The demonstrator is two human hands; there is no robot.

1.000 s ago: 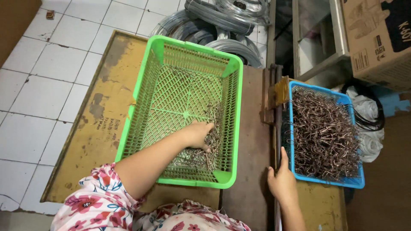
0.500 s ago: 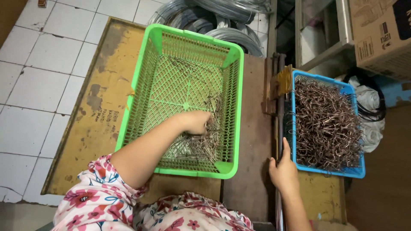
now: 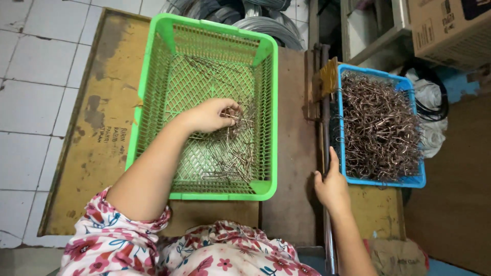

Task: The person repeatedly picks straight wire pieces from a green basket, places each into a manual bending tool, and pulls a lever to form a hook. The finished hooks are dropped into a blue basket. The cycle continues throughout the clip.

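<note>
My left hand (image 3: 212,115) is inside the green plastic basket (image 3: 153,82), its fingers closed on a small bunch of bent wire pieces (image 3: 236,116). More loose wire pieces (image 3: 232,163) lie on the basket floor toward its near right corner. My right hand (image 3: 332,186) rests on a long metal bar (image 3: 325,117) that runs between the two baskets, fingers wrapped around it. Just right of that hand stands a blue basket (image 3: 381,181) heaped with brown bent wire hooks (image 3: 378,125).
Both baskets sit on a worn yellow-brown board (image 3: 97,117) over white floor tiles (image 3: 36,76). Coils of grey wire (image 3: 255,18) lie behind the green basket. A cardboard box (image 3: 450,28) and white cloth (image 3: 432,120) are at the right.
My left hand has lifted from the pile near the basket's near right corner and moved toward its middle with wire pieces in its fingers. The right hand stays on the bar.
</note>
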